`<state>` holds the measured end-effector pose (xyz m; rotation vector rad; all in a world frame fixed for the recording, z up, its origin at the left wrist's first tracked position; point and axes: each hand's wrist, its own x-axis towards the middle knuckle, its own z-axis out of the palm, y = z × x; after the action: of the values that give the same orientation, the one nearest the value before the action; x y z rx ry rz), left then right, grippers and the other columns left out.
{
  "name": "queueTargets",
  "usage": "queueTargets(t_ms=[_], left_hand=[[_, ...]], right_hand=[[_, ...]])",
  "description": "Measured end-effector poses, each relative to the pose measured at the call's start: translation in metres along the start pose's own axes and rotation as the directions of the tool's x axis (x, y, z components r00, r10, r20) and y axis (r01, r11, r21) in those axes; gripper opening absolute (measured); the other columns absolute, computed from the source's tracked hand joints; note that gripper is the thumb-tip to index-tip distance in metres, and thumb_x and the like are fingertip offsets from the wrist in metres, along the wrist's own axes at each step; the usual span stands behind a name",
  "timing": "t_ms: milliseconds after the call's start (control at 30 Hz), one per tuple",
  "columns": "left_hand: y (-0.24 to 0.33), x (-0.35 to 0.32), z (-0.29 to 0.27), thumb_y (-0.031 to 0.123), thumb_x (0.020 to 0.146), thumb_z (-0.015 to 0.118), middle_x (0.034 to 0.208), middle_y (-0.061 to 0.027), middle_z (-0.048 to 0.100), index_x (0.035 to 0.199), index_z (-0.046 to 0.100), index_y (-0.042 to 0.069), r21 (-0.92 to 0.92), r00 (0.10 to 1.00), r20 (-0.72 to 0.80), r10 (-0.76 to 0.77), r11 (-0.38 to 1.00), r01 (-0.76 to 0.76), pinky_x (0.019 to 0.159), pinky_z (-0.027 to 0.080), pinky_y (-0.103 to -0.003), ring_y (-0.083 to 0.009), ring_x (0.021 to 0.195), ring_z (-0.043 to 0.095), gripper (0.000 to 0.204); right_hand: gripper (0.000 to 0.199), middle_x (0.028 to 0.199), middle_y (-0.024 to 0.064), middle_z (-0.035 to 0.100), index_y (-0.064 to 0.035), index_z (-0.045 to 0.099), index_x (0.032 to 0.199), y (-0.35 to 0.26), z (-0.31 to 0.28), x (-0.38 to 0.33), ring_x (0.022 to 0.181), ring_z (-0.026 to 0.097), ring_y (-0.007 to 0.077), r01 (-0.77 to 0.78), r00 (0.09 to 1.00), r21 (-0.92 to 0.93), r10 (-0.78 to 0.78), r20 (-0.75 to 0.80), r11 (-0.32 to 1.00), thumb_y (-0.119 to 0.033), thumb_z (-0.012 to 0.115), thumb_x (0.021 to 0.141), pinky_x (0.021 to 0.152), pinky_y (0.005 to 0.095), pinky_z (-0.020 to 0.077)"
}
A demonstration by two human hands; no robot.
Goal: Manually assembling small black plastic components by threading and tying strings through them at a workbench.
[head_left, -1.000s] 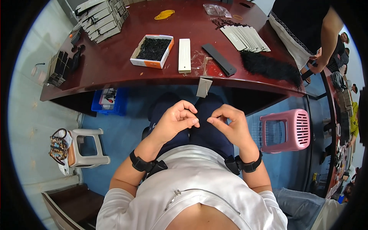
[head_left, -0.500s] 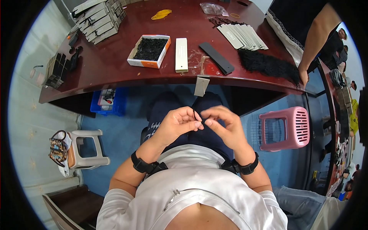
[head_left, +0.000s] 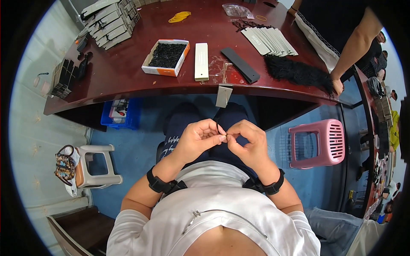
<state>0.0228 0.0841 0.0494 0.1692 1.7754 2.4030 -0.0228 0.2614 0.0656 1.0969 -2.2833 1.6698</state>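
Above my lap, my left hand is closed in a pinch on a thin black cord, a short length of which rises beside the fingertips. My right hand meets it there, thumb and forefinger pressed together at the same cord; its end is hidden between the fingertips. Ahead on the table lie a stack of narrow white cards and a dark flat bar. To their left stands an open box filled with small black cords.
A small plate on a bent metal rod hangs at the edge of the red-brown table. Fanned white cards and a black cord bundle lie right, near another person's hand. Pink stool right, white stool left.
My right hand has come in to the left and its fingers have closed at the cord against my left fingertips. The left hand stays nearly in place.
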Motion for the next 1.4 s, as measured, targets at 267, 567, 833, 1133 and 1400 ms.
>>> queueTargets(t_ms=[267,567,833,1133,1400], left_hand=[[-0.007,0.007,-0.001,-0.001,0.084,0.063,0.093,-0.0042,0.064,0.088,0.057,0.004,-0.173,0.999,-0.028,-0.025,0.985,0.019,0.080,0.047,-0.024,-0.0090,0.085,0.059,0.009],[-0.014,0.007,-0.004,-0.007,0.082,0.059,0.091,-0.0023,0.059,0.082,0.049,0.010,-0.400,0.998,-0.060,0.018,0.915,-0.041,0.081,0.045,-0.024,-0.0108,0.086,0.057,0.020],[-0.004,0.006,0.001,-0.008,0.080,0.058,0.086,-0.0014,0.056,0.076,0.042,0.012,-0.284,0.993,-0.042,0.114,0.951,-0.121,0.080,0.044,-0.027,-0.0117,0.086,0.055,0.026],[-0.007,0.006,0.003,-0.009,0.075,0.060,0.084,-0.0015,0.056,0.076,0.048,0.009,0.257,0.912,-0.120,0.391,0.900,-0.352,0.079,0.042,-0.027,-0.0130,0.085,0.053,0.021],[0.000,0.004,0.005,-0.005,0.070,0.065,0.085,-0.0054,0.058,0.075,0.052,0.006,0.556,0.842,-0.063,0.536,0.719,-0.417,0.080,0.042,-0.030,-0.0173,0.086,0.053,0.018]], right_hand=[[0.019,0.073,0.0040,0.060,-0.0062,0.062,0.080,-0.002,0.002,-0.001,0.065,0.059,0.0201,0.295,0.934,-0.417,-0.352,-0.065,0.860,-0.001,0.070,0.063,0.057,0.0300,0.0449],[0.024,0.082,0.0065,0.063,-0.0042,0.066,0.092,-0.002,0.002,0.000,0.070,0.059,0.0184,-0.051,0.996,-0.022,0.049,-0.076,0.998,-0.003,0.072,0.069,0.066,0.0274,0.0461],[0.016,0.080,0.0037,0.062,-0.0003,0.066,0.090,0.014,0.006,-0.004,0.073,0.056,0.0110,-0.273,0.961,0.413,0.268,0.070,0.869,-0.005,0.072,0.076,0.069,0.0245,0.0454],[0.007,0.077,0.0007,0.061,-0.0014,0.063,0.084,0.006,0.010,-0.005,0.072,0.055,0.0081,-0.169,0.985,0.221,0.156,0.074,0.961,-0.003,0.068,0.080,0.069,0.0228,0.0440],[0.009,0.083,0.0018,0.063,-0.0006,0.064,0.091,0.015,0.012,-0.004,0.077,0.056,0.0066,-0.473,0.869,0.666,0.430,0.245,0.577,-0.008,0.067,0.086,0.070,0.0213,0.0452]])
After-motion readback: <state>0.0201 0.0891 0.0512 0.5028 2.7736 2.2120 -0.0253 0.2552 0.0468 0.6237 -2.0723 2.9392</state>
